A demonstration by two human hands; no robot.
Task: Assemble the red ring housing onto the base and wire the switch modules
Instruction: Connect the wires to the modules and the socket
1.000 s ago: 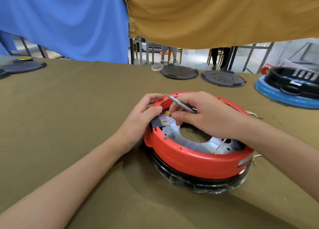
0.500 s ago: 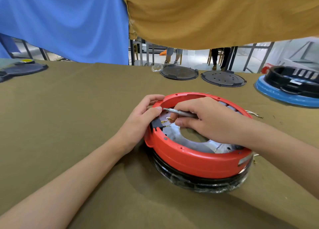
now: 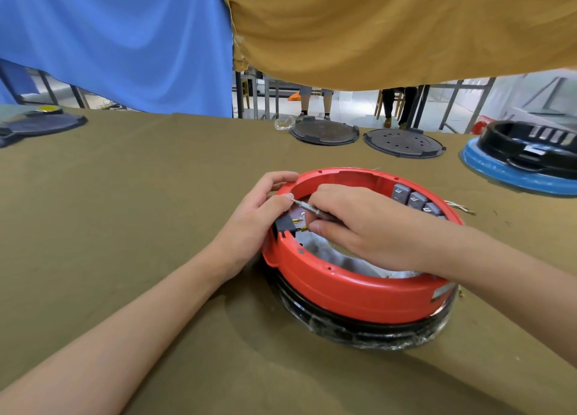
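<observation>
The red ring housing (image 3: 352,286) sits on a black base (image 3: 368,330) wrapped in clear film, on the olive cloth. My left hand (image 3: 259,217) grips the ring's left rim, thumb on a black switch module (image 3: 285,225) with brass terminals. Inside the ring, my right hand (image 3: 359,224) holds a thin metal tool (image 3: 307,207), whose tip points left toward my left thumb. Three grey switch modules (image 3: 415,199) line the ring's inner far-right wall. Loose wires (image 3: 462,209) stick out beyond the right rim.
Two dark round lids (image 3: 324,132) (image 3: 404,142) lie at the table's far edge. A blue and black unit (image 3: 524,161) stands at far right. A dark flat part (image 3: 40,125) lies far left. Blue and mustard cloths hang behind; people's legs show beyond.
My right hand has swung the tool from tilted up to lying low, its tip now down by the black switch module. My left hand keeps its grip on the rim.
</observation>
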